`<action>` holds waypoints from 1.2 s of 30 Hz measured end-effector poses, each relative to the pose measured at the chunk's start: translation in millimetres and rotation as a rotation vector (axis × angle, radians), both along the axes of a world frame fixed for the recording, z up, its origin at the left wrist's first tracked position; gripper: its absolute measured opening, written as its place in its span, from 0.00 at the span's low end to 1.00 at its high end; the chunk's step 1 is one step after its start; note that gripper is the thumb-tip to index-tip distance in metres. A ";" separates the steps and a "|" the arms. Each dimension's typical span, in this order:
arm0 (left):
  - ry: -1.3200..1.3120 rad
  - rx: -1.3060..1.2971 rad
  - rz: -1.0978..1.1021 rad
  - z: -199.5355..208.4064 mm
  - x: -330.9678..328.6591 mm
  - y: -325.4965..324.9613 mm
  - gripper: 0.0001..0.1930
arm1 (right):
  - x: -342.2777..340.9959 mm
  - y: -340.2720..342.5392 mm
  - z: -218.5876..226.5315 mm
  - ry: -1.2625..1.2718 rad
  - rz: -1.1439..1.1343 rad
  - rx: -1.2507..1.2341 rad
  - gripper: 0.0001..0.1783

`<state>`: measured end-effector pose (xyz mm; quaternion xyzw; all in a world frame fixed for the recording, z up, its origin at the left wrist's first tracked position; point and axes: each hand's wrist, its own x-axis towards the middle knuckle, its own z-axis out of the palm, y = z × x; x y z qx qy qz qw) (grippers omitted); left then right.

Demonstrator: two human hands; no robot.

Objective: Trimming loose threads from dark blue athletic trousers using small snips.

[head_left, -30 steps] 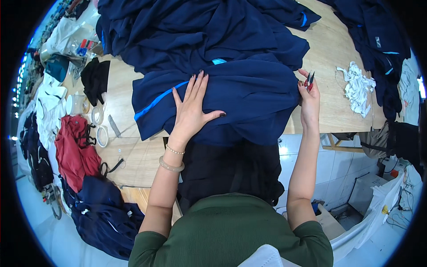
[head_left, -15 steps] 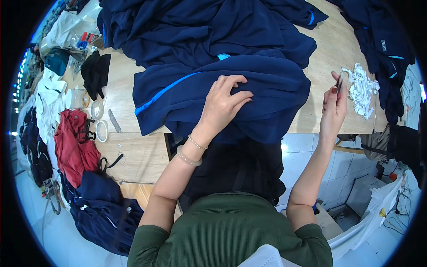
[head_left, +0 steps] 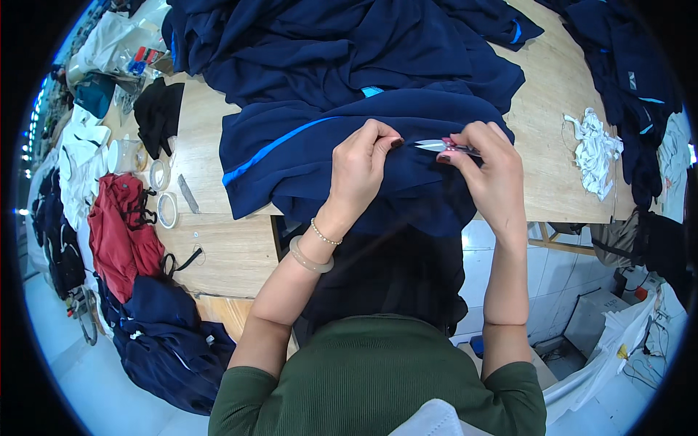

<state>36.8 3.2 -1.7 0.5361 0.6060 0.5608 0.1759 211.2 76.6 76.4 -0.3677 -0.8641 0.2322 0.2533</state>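
A navy garment (head_left: 305, 163) with a bright blue stripe lies folded over the table's near edge in front of me. Above it, my left hand (head_left: 358, 163) pinches thumb and forefinger together; whatever is between the tips is too small to make out. My right hand (head_left: 494, 171) is closed around small thread snips (head_left: 430, 145). Their pointed silver blades face left, a short gap away from the left fingertips, with the cloth just below them.
More navy garments (head_left: 291, 51) are heaped at the back of the table (head_left: 203, 138). White scraps (head_left: 595, 156) lie to the right. Tape rolls (head_left: 167, 211), a flat grey strip (head_left: 187, 193), a black cloth (head_left: 156, 112) and a red garment (head_left: 123, 232) are at left.
My right hand has come left from beside the white scraps to over the garment, bringing the snips. My left fingers, spread on the cloth before, have lifted into a pinch.
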 end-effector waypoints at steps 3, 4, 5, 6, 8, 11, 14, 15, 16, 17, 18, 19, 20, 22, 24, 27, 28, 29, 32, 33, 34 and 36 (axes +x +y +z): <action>-0.009 -0.009 0.020 1.8 1.2 -0.7 0.02 | -10.2 2.1 0.3 -0.054 0.033 0.043 0.10; 0.019 0.001 0.025 2.1 1.3 -0.8 0.02 | -12.0 2.5 0.4 -0.094 0.058 0.083 0.10; 0.046 0.011 0.028 2.8 1.6 -0.4 0.03 | -13.0 2.8 1.0 -0.096 0.058 0.083 0.10; 0.045 0.011 0.028 3.6 1.9 0.0 0.03 | -13.8 3.0 1.4 -0.109 0.073 0.095 0.10; 0.097 0.023 0.032 4.6 2.3 0.5 0.03 | -15.7 3.7 1.8 -0.123 0.090 0.104 0.10; 0.114 0.019 0.027 4.8 1.8 0.7 0.03 | -19.0 4.2 3.8 -0.190 0.103 0.133 0.09; 0.129 0.039 0.020 6.8 1.9 1.1 0.03 | -21.1 3.7 8.4 -0.221 0.129 0.169 0.08; 0.128 0.039 0.019 7.4 1.6 1.3 0.03 | -21.3 4.4 9.1 -0.237 0.137 0.175 0.08; 0.138 0.013 0.007 8.4 1.1 1.0 0.03 | -21.8 5.1 9.9 -0.253 0.145 0.182 0.08; 0.149 -0.013 -0.005 8.4 0.9 0.3 0.02 | -22.0 4.9 9.7 -0.254 0.145 0.182 0.08; 0.149 -0.013 -0.004 7.9 0.9 0.2 0.02 | -22.4 4.7 9.8 -0.253 0.149 0.196 0.08; 0.148 -0.018 -0.005 7.4 0.5 0.2 0.02 | -23.2 4.9 9.9 -0.252 0.153 0.210 0.08; 0.147 -0.023 -0.006 7.0 0.5 -0.6 0.02 | -23.4 4.6 9.1 -0.251 0.154 0.210 0.08; 0.117 -0.030 0.006 9.1 -2.9 -4.3 0.02 | -25.0 4.4 7.0 -0.247 0.165 0.200 0.08; 0.050 0.018 0.081 11.7 -13.9 -10.9 0.01 | -19.0 6.9 8.2 -0.116 0.082 0.107 0.08; 0.090 -0.037 0.367 34.3 -63.6 -38.3 0.08 | 15.2 24.3 9.4 0.260 -0.216 -0.269 0.09; -0.006 0.001 0.504 29.1 -88.3 -51.7 0.11 | 34.5 32.6 4.7 0.202 -0.368 -0.244 0.10; 0.067 -0.063 0.642 20.9 -117.5 -68.0 0.11 | 59.0 47.9 -14.7 0.358 -0.439 -0.161 0.10; 0.235 -0.521 0.858 -1.2 -194.1 -136.2 0.12 | 84.3 64.7 -36.0 0.488 -0.709 -0.313 0.13; 0.240 -0.516 0.870 -15.9 -211.6 -156.8 0.12 | 81.1 66.2 -40.4 0.443 -0.708 -0.387 0.15; -0.106 -0.588 0.764 -28.7 -226.9 -178.1 0.12 | 75.6 67.4 -44.3 0.401 -0.700 -0.466 0.17; -0.547 -0.645 0.663 -18.1 -204.1 -172.1 0.13 | 73.7 68.5 -50.1 0.243 -0.717 -0.616 0.20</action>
